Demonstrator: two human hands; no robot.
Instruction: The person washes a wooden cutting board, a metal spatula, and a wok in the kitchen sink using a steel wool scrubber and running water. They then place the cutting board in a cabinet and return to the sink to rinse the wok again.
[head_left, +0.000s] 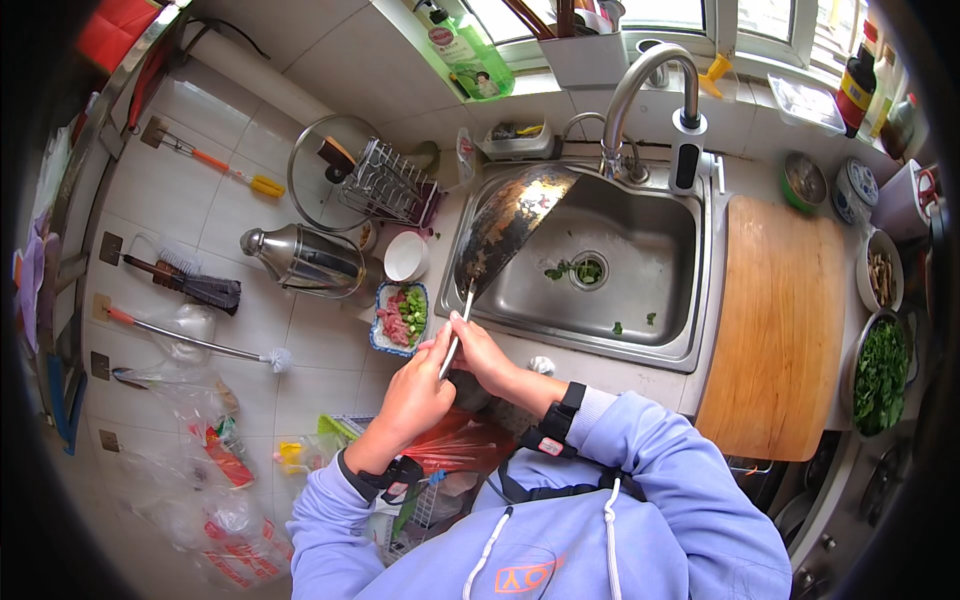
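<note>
A wok (517, 217) with a worn, blackened underside is tipped on its edge over the left part of the stainless-steel sink (637, 247). Its narrow handle points back at me, and my left hand (416, 390) is closed around the near end. My right hand (484, 356) grips the same handle just ahead of the left one. The inside of the wok faces away, so what it holds is hidden. Green leaf scraps (589, 271) lie in and around the sink drain. Above the sink curves the faucet (649, 56).
Left of the sink stand a plate of sliced meat and chopped greens (401, 319), a white bowl (406, 256) and a metal thermos flask (307, 259). Rightward lies a wooden cutting board (780, 322), with a bowl of leafy greens (879, 375) beyond. Brushes (199, 289) hang on the tiled wall.
</note>
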